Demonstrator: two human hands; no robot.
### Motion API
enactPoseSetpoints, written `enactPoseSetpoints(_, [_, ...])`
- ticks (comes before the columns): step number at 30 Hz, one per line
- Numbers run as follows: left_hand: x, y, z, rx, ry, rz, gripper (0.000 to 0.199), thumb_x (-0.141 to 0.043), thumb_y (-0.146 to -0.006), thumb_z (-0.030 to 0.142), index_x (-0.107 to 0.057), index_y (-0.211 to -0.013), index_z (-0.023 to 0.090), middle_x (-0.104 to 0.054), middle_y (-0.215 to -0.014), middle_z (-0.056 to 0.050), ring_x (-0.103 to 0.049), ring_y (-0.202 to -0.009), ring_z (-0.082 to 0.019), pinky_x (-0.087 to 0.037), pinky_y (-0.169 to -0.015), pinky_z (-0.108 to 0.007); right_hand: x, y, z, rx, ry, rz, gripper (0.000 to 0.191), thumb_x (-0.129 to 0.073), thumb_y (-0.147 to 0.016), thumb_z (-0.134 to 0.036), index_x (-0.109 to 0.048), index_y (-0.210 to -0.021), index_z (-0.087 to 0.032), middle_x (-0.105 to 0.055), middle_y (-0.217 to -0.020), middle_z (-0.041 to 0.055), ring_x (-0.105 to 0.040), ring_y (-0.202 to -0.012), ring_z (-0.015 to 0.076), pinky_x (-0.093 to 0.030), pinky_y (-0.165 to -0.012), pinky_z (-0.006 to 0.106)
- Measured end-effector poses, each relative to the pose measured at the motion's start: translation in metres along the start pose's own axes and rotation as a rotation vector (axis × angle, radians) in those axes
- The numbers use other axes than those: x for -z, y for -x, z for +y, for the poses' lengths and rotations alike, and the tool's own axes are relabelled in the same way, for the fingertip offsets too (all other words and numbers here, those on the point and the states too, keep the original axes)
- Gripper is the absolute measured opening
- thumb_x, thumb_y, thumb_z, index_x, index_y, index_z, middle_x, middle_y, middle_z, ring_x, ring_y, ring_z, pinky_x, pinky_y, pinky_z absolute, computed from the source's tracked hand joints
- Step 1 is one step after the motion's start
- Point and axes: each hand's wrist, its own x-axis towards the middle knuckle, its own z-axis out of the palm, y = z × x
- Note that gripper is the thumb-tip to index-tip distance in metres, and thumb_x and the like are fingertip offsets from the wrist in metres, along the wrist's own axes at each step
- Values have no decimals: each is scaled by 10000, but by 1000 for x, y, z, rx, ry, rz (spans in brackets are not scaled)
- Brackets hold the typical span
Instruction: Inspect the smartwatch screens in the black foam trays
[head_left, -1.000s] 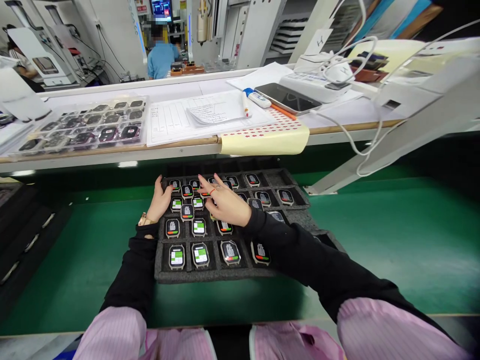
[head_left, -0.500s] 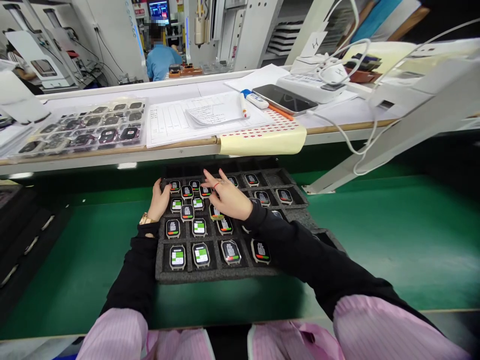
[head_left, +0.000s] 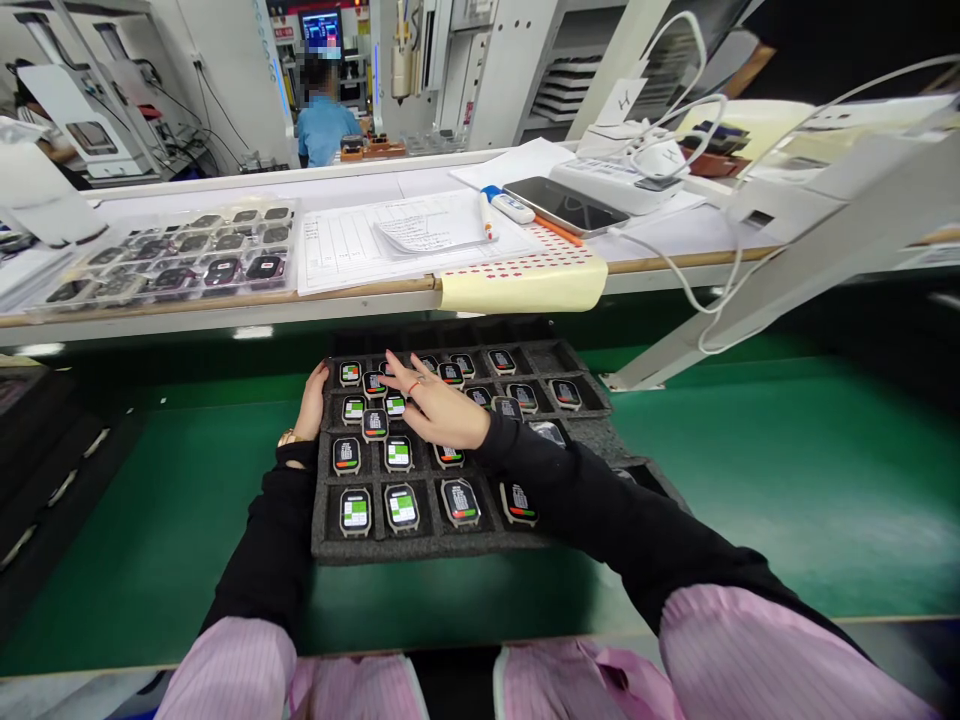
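Note:
A dark grey foam tray (head_left: 427,547) lies on the green surface, its compartments holding several square watches with lit screens. Some screens are green and white, such as the watch (head_left: 355,511) at the front left; others show text with a red and green strip. My left hand (head_left: 311,405) rests at the tray's left edge, its fingers partly hidden by the rim. Over the upper middle of the tray is my right hand (head_left: 442,408), fingers spread, its fingertips near a watch (head_left: 374,383) in the back rows. Nothing shows held in it.
A shelf (head_left: 360,303) above the tray carries papers (head_left: 337,250), a phone (head_left: 568,204) and a clear tray of watch parts (head_left: 180,285). A slanted white post (head_left: 675,345) stands right. Dark stacked trays (head_left: 52,480) are left. A person (head_left: 322,130) is beyond the shelf.
My right hand has moved slightly left over the watches, uncovering some at the back middle. My left thumb no longer reaches over the back-left watch, whose screen now shows different colours.

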Motion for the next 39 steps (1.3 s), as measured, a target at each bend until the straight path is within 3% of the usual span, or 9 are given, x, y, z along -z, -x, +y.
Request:
enactPoseSetpoints(4, [1, 2, -2, -11, 37, 35, 441, -595, -798, 431, -702, -1138, 170, -649, -1352, -98, -517, -1351, -290, -396, -1138, -384, 2, -2, -3, 23, 72, -93, 805, -376, -883, -109, -9, -1587, 23, -591, -1375, 205, -358, -1449, 300, -201, -1210, 651])
enactPoseSetpoints(9, [0, 5, 1, -10, 56, 53, 420, -604, -778, 425, -723, -1081, 161, -673, -1311, -107, -534, -1336, -304, -405, -1139, -403, 13, -25, 2, -62, 148, -30, 704, -441, -904, -95, -230, -1573, -26, -675, -1238, 145, -542, -1272, 274, -250, -1216, 580])
enactPoseSetpoints(13, [0, 6, 6, -8, 58, 55, 374, -617, -774, 407, -736, -1041, 174, -690, -1283, -95, -511, -1360, -311, -408, -1142, -404, 11, -52, 9, -130, 232, -216, 692, -657, -928, -208, -362, -1506, 28, -612, -1288, 248, -537, -1288, 339, -289, -1192, 573])
enactPoseSetpoints(16, [0, 7, 8, -9, 65, 55, 355, -625, -762, 390, -740, -1017, 172, -701, -1264, -91, -508, -1362, -311, -409, -1142, -407, 5, -67, 16, -126, 226, -280, 658, -769, -880, -252, -494, -1432, -23, -650, -1233, 226, -603, -1213, 347, -328, -1166, 573])
enactPoseSetpoints(20, [2, 4, 4, 8, 79, 66, 401, -635, -748, 390, -735, -1047, 143, -685, -1289, -120, -529, -1339, -318, -420, -1129, -418, 7, -82, 31, -137, 196, -259, 572, -808, -833, -269, -606, -1325, -60, -710, -1130, 167, -674, -1103, 310, -494, -1048, 413])
enactPoseSetpoints(23, [2, 2, 0, 24, 95, 75, 434, -637, -740, 389, -727, -1077, 130, -684, -1286, -132, -556, -1311, -320, -431, -1116, -427, 13, -93, 51, -201, 203, -199, 562, -766, -869, -260, -579, -1352, -40, -694, -1189, 184, -665, -1127, 314, -528, -992, 367])
enactPoseSetpoints(30, [2, 2, 2, 30, 100, 81, 388, -640, -756, 368, -735, -1059, 145, -708, -1242, -110, -547, -1319, -312, -427, -1121, -422, 19, -100, 81, -312, 214, -141, 488, -668, -949, -246, -531, -1366, -32, -632, -1295, 231, -591, -1240, 372, -489, -1049, 487])
enactPoseSetpoints(36, [3, 1, 1, 25, 88, 71, 402, -657, -757, 393, -742, -1072, 158, -704, -1251, -98, -543, -1322, -309, -422, -1126, -407, 44, -49, 64, -255, 105, -187, 604, -490, -962, -128, -328, -1543, -87, -663, -1301, 118, -609, -1248, 268, -417, -1147, 455])
enactPoseSetpoints(39, [4, -2, -4, 31, 91, 73, 450, -667, -743, 426, -730, -1102, 162, -697, -1263, -101, -557, -1306, -310, -422, -1122, -415, 54, -16, 49, -179, 12, -221, 754, -447, -910, -103, -156, -1606, -104, -695, -1246, 74, -613, -1246, 252, -262, -1221, 567])
